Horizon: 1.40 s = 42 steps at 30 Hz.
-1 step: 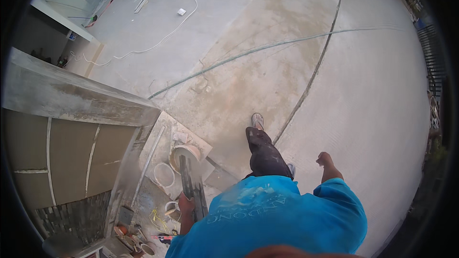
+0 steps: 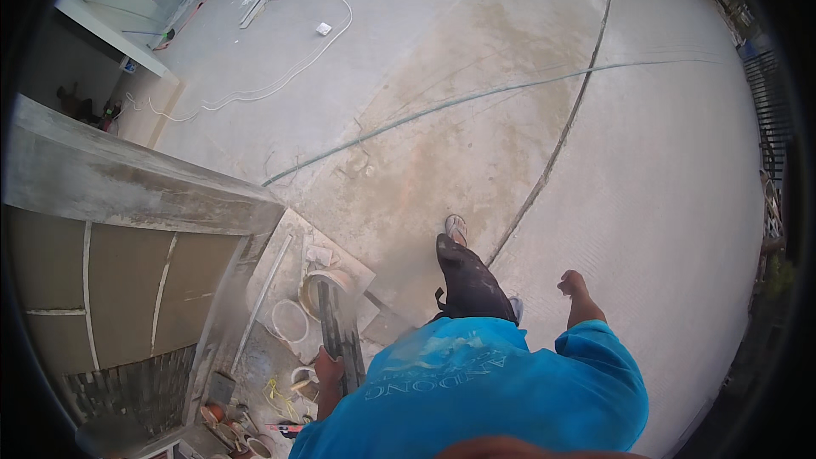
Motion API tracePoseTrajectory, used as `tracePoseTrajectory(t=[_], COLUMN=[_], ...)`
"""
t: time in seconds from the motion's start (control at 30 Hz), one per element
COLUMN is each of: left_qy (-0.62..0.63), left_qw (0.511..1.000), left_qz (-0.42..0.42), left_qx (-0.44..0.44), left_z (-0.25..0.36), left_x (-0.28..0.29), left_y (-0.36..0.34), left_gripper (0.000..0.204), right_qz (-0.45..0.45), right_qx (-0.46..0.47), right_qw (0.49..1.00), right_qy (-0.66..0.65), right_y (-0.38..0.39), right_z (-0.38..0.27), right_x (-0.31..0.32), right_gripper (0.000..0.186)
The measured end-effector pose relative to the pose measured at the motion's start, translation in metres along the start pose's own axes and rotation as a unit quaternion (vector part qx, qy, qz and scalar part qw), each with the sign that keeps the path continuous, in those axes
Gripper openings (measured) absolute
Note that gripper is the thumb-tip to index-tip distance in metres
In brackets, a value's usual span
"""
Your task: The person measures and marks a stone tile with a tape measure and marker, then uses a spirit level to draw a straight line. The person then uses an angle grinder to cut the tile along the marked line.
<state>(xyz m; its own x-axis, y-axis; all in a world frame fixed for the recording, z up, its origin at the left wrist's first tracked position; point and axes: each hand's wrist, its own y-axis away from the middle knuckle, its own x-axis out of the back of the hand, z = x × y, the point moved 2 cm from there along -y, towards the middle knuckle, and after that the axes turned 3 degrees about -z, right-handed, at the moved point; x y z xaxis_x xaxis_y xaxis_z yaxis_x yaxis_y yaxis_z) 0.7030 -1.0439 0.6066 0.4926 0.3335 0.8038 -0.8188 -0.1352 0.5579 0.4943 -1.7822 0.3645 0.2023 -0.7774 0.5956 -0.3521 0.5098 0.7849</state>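
My left hand is closed around several long, dark grey strips, held together in a bundle beside my left hip. Their far ends overlap a round, mortar-stained bucket in the picture; whether they touch it I cannot tell. On my other side, my right hand hangs away from my body over the pale concrete floor. Its fingers are curled in, and nothing shows in them.
A pale board lies under the bucket, near a white ring-shaped rim. Tools and pots crowd the lower left by a wall panel. A green hose crosses the floor ahead, over a dark groove. A white cable lies farther off.
The view has shifted slightly, so the floor and the objects on it sit a little lower in the picture. My left hand keeps hold of the strips, and my right hand stays curled.
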Motion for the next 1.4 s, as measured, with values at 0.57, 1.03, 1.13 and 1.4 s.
tracePoseTrajectory(t=[0.57,1.03,1.13,1.4], left_qy=[-0.048,-0.046,-0.044,-0.091], left_qw=[0.995,0.996,0.994,0.993], left_qz=[-0.078,-0.004,-0.01,-0.02], left_qx=[0.036,0.082,0.095,0.076], left_z=[0.433,0.814,0.895,1.104], left_x=[0.18,0.495,0.565,0.747], left_y=[-0.359,-0.708,-0.797,-0.967], left_gripper=[0.051,0.057,0.054,0.051], right_qz=[0.208,-0.016,0.038,0.171], right_qx=[0.369,0.008,0.021,0.349], right_qw=[0.905,0.999,0.996,0.917], right_qy=[-0.032,-0.05,-0.079,-0.089], right_y=[-0.241,-0.419,-0.499,-0.555], right_z=[-0.776,-0.824,-0.972,-1.451], right_x=[0.618,0.66,0.757,1.051], right_gripper=[0.033,0.035,0.032,0.031])
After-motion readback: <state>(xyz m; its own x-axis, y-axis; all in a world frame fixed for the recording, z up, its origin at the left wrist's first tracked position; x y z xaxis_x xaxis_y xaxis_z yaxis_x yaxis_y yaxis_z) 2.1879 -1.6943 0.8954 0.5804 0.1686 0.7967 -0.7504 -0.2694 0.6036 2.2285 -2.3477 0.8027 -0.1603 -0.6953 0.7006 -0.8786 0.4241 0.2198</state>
